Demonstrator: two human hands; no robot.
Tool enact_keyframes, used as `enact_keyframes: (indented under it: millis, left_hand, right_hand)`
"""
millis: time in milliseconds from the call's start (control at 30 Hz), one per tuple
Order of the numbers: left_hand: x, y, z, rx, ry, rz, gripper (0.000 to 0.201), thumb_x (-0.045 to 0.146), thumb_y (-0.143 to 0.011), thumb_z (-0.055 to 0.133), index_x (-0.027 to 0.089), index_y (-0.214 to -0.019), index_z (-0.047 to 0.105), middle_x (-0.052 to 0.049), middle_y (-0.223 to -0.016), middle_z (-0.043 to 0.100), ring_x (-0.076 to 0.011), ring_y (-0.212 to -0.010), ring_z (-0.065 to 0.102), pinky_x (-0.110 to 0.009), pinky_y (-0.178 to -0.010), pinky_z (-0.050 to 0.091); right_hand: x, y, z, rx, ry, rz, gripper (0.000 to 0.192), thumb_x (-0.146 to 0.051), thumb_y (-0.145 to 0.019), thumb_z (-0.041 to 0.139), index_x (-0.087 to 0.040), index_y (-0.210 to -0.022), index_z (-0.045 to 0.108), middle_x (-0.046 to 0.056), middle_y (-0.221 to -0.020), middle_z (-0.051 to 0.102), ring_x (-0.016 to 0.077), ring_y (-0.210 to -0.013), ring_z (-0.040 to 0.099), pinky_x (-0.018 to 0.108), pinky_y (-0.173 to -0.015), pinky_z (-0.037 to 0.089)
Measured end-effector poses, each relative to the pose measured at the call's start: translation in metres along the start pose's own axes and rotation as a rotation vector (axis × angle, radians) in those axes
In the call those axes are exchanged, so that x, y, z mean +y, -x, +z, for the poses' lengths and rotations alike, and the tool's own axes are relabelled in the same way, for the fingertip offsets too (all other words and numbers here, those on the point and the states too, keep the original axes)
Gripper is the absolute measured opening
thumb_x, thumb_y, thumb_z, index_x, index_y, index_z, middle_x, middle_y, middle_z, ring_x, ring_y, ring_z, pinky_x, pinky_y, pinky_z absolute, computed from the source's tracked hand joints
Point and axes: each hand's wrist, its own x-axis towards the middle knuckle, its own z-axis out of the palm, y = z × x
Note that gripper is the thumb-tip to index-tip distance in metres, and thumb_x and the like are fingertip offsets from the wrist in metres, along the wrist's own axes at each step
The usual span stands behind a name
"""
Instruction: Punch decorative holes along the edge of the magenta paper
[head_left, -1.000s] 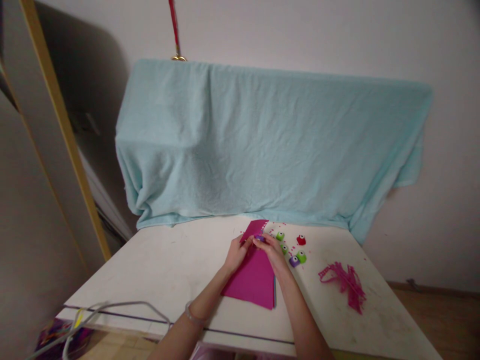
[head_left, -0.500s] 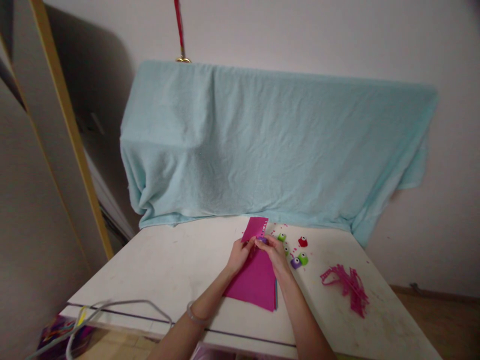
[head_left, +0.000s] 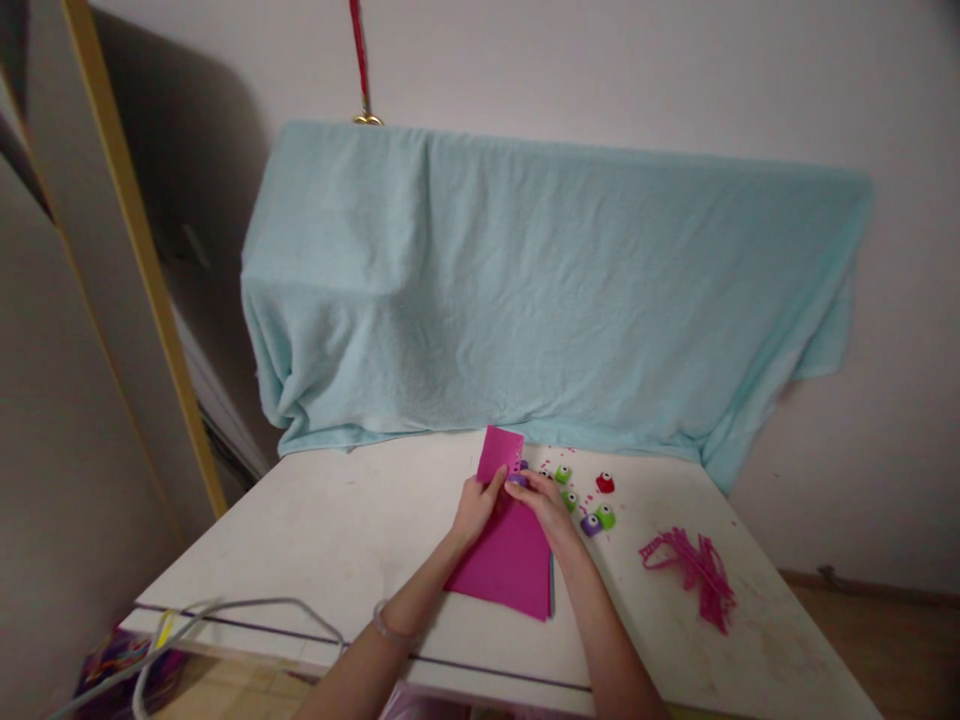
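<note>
A magenta paper sheet (head_left: 508, 560) lies on the white table (head_left: 352, 530), its far end lifted and curled upward. My left hand (head_left: 475, 508) pinches the sheet's left edge near that raised end. My right hand (head_left: 546, 505) grips a small purple craft punch (head_left: 517, 479) against the sheet's right edge, where a row of small holes shows. A thin blue sheet edge peeks out under the magenta one.
Several small punches lie right of my hands, among them a red one (head_left: 605, 483), a green one (head_left: 604, 516) and a purple one (head_left: 590, 525). Pink paper strips (head_left: 694, 567) lie further right. A light blue cloth (head_left: 540, 290) drapes behind. A grey cable (head_left: 225, 618) crosses the front left edge.
The far end of the magenta sheet has lifted and curled more upright. My hands have shifted slightly along its edge with the purple punch.
</note>
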Motion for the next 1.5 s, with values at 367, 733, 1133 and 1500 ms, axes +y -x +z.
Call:
enact_keyframes:
  millis: [367, 733, 1133, 1500]
  left_hand:
    - [-0.0057, -0.0014, 0.0000, 0.033, 0.066, -0.003, 0.049, 0.059, -0.083, 0.047, 0.013, -0.066, 0.055, 0.002, -0.053, 0.050, -0.0122, -0.051, 0.044, -0.023, -0.051, 0.035]
    - [-0.0072, -0.0029, -0.0022, 0.112, 0.070, -0.004, 0.053, 0.062, -0.082, 0.045, 0.015, -0.060, 0.052, 0.002, -0.050, 0.049, -0.0122, -0.048, 0.045, -0.023, -0.050, 0.034]
    - [-0.0021, -0.0022, -0.0025, 0.100, 0.064, -0.016, 0.052, 0.061, -0.083, 0.045, 0.015, -0.060, 0.052, 0.001, -0.049, 0.049, -0.0125, -0.049, 0.046, -0.023, -0.051, 0.036]
    - [-0.0011, -0.0016, -0.0029, 0.081, 0.035, -0.021, 0.054, 0.061, -0.083, 0.045, 0.015, -0.056, 0.052, 0.000, -0.047, 0.049, -0.0128, -0.048, 0.047, -0.023, -0.052, 0.036]
  right_hand:
    - [0.0057, -0.0034, -0.0016, 0.004, -0.013, -0.001, 0.033, -0.045, -0.064, 0.076, -0.020, -0.085, 0.069, 0.001, -0.076, 0.065, 0.0163, -0.069, 0.056, 0.026, -0.061, 0.040]
    - [0.0052, -0.0064, -0.0064, 0.171, -0.079, -0.022, 0.034, -0.049, -0.069, 0.070, -0.019, -0.086, 0.069, 0.001, -0.072, 0.066, 0.0152, -0.062, 0.055, 0.026, -0.059, 0.043]
    - [0.0036, -0.0067, -0.0073, 0.208, -0.207, 0.021, 0.029, -0.045, -0.071, 0.069, -0.019, -0.084, 0.067, 0.003, -0.074, 0.068, 0.0139, -0.058, 0.056, 0.025, -0.055, 0.042]
    - [-0.0012, -0.0015, -0.0057, 0.236, -0.259, 0.006, 0.034, -0.052, -0.074, 0.065, -0.020, -0.084, 0.061, 0.004, -0.072, 0.071, 0.0164, -0.054, 0.060, 0.028, -0.055, 0.045]
